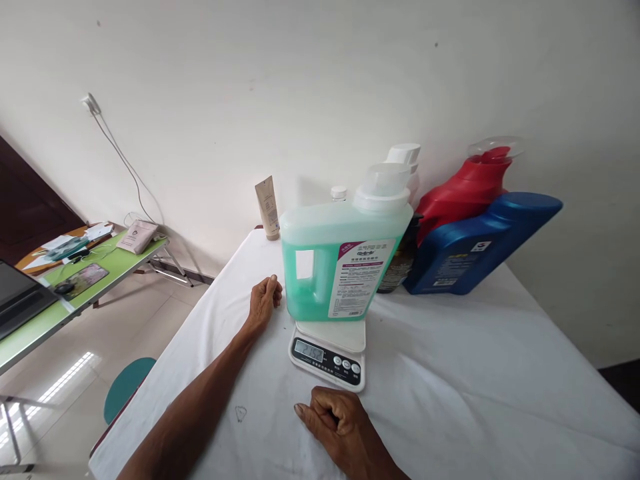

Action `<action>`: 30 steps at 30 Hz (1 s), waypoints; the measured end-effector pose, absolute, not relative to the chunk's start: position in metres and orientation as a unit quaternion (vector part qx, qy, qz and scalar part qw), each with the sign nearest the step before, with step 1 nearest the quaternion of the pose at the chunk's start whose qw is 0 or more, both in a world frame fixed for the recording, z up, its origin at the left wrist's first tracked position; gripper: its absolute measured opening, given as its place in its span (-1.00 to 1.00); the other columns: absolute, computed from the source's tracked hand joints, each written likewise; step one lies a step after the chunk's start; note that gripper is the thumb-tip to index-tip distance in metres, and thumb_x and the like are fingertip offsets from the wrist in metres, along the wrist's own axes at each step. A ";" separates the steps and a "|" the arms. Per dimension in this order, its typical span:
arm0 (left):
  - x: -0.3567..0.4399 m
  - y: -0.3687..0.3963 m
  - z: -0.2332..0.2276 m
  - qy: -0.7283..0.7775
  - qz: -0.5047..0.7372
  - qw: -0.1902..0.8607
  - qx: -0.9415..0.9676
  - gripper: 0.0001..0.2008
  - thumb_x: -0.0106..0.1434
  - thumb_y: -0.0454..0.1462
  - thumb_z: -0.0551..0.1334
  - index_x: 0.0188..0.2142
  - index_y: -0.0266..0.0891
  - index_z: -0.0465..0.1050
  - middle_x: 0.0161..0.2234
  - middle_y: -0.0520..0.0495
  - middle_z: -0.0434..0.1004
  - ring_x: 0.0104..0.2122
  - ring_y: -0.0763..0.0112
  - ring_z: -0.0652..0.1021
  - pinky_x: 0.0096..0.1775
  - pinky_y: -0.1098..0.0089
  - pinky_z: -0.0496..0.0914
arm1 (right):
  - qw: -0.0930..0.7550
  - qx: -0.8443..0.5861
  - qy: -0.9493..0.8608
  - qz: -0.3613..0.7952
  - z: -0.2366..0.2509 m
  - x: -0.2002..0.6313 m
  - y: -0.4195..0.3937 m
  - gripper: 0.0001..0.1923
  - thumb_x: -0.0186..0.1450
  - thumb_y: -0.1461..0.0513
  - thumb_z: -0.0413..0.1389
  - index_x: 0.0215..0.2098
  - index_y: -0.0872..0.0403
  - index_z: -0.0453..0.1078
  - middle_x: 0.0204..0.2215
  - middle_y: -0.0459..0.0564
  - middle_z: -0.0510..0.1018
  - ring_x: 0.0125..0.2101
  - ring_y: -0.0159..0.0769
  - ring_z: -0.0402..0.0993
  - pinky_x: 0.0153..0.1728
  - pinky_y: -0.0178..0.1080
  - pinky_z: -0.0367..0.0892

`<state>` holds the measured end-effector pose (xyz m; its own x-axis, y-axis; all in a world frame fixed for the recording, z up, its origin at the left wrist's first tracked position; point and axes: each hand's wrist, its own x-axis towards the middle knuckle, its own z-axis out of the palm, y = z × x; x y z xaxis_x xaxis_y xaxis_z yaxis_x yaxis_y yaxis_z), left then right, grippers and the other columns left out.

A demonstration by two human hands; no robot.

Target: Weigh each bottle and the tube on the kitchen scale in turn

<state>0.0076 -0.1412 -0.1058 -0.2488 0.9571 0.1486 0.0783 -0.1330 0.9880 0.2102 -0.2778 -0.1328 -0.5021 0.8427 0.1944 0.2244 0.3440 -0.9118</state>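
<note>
Green side table (75, 293): it stands far left of you, carrying a laptop (20, 297), papers and a pouch.
Teal stool (125, 385): it sits on the floor, near the left edge of your white-clothed table (475, 373).
Left hand (264, 301): your fingers are loosely curled, holding nothing; the hand rests on the cloth just beside the jug's left side, and you cannot tell whether it touches the jug.
Tube (267, 208): beige, upright, far against the wall.
Green detergent jug (340, 257): it stands on the scale, handle to the left, white cap on top, label facing you.
Scale (329, 353): white, at the table's middle, display lit and facing you.
Right hand (334, 419): your fingers are folded into a loose fist on the cloth, gripping nothing, near the scale's front edge.
Red jug (467, 187) and blue jug (475, 247): both lean far right, by the wall.
</note>
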 end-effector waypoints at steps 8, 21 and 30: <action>0.007 -0.140 -0.107 0.539 0.574 0.381 0.484 -0.35 0.23 0.32 0.20 -0.53 -0.21 0.32 -0.61 0.03 0.31 -0.60 0.47 0.33 -0.49 0.38 0.25 | 0.350 -0.359 -0.746 0.439 -0.135 0.210 -0.278 -0.48 0.41 0.15 0.08 -0.54 -0.03 -0.18 -0.62 -0.24 -0.02 -0.59 -0.43 -0.07 -0.56 -0.27 -0.07; 0.007 -0.142 -0.104 0.547 0.560 0.375 0.497 -0.44 0.28 0.20 0.24 -0.54 -0.21 0.31 -0.61 0.05 0.32 -0.60 0.49 0.34 -0.48 0.39 0.25 | 0.347 -0.360 -0.742 0.446 -0.134 0.211 -0.279 -0.47 0.42 0.15 0.09 -0.53 -0.03 -0.18 -0.62 -0.24 -0.01 -0.59 -0.42 -0.06 -0.56 -0.27 -0.05; 0.007 -0.142 -0.105 0.547 0.558 0.373 0.501 -0.49 0.27 0.14 0.27 -0.53 -0.20 0.31 -0.61 0.06 0.32 -0.59 0.49 0.33 -0.49 0.41 0.24 | 0.353 -0.353 -0.750 0.434 -0.135 0.210 -0.278 -0.49 0.42 0.16 0.06 -0.53 -0.03 -0.18 -0.62 -0.25 -0.02 -0.60 -0.43 -0.07 -0.57 -0.28 -0.07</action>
